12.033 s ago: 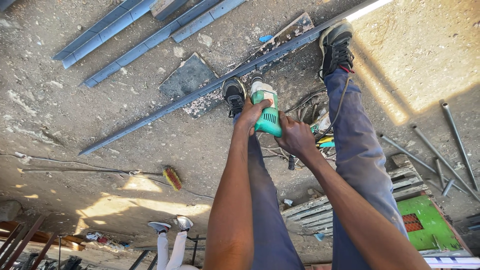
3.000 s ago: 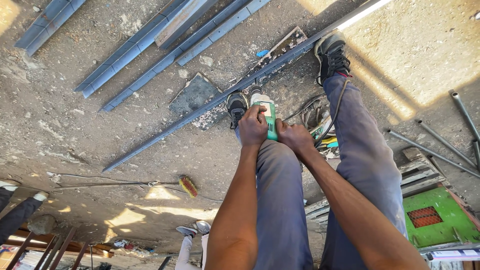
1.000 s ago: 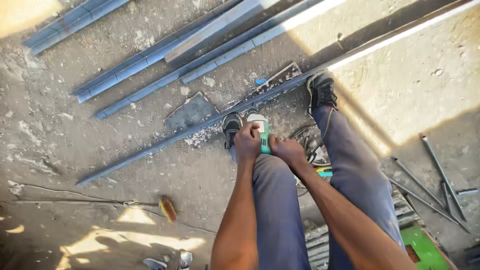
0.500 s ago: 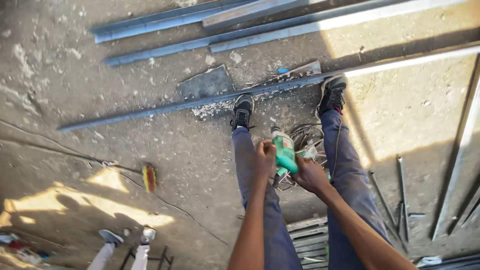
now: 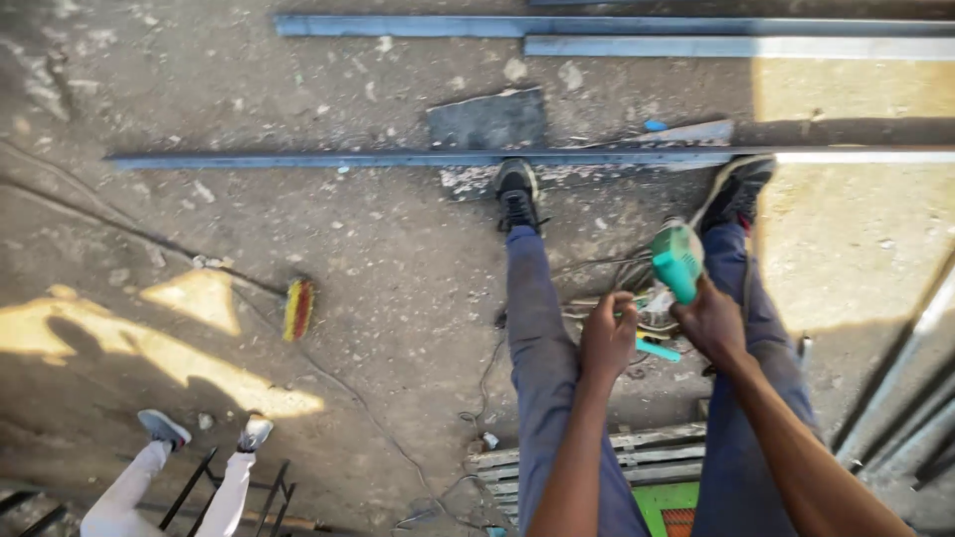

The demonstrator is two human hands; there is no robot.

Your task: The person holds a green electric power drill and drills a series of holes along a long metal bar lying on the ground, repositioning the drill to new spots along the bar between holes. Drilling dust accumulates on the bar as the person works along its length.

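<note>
the right hand [image 5: 712, 320] is wrapped around the body of a teal angle grinder [image 5: 677, 261], held in the air between the person's knees, its head toward the right shoe [image 5: 736, 189]. the left hand [image 5: 608, 336] is curled into a loose fist just beside the grinder; whether it grips the tool's side or cord i cannot tell. a long steel bar [image 5: 328, 158] lies on the concrete floor [image 5: 378, 259] across both toes. a brush [image 5: 298, 308] lies well to the left, near another person's pale shoes [image 5: 204, 431].
</note>
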